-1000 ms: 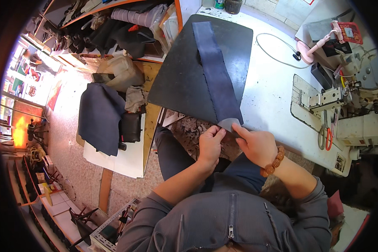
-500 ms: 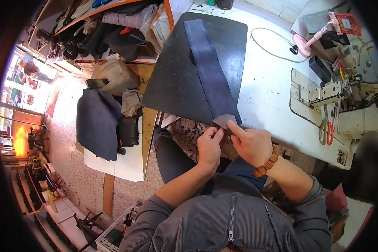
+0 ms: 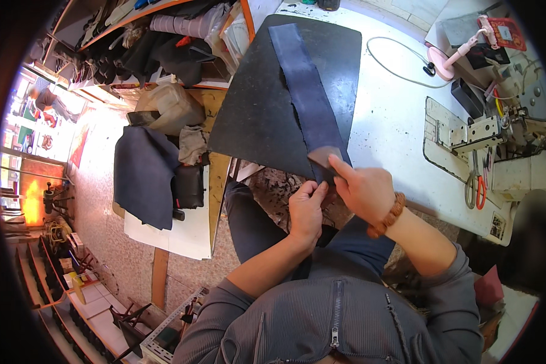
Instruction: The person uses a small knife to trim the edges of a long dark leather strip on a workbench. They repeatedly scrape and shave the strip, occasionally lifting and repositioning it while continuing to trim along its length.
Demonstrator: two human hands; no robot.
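A long dark-blue leather strip point(image 3: 309, 91) lies lengthwise over a black cutting board point(image 3: 249, 115), its near end hanging over the board's front edge. My left hand point(image 3: 306, 209) is closed, pinching that near end between thumb and fingers. In my right hand point(image 3: 365, 193) is a wide, flat grey-bladed knife point(image 3: 324, 155), laid across the strip near the board's edge. The index finger stretches along the blade, and the handle is hidden by my fingers. A brown bead bracelet circles my right wrist.
The board rests on a white table point(image 3: 400, 139) with a sewing machine point(image 3: 473, 136), orange-handled scissors point(image 3: 479, 188) and a pink stand point(image 3: 446, 60) to the right. At left, a dark leather piece point(image 3: 142, 176) lies on a lower bench beside a plastic jug point(image 3: 176, 109).
My right hand and the knife have moved slightly up the strip, away from me. The left hand keeps its pinch near the strip's end. The whole view has shifted a little.
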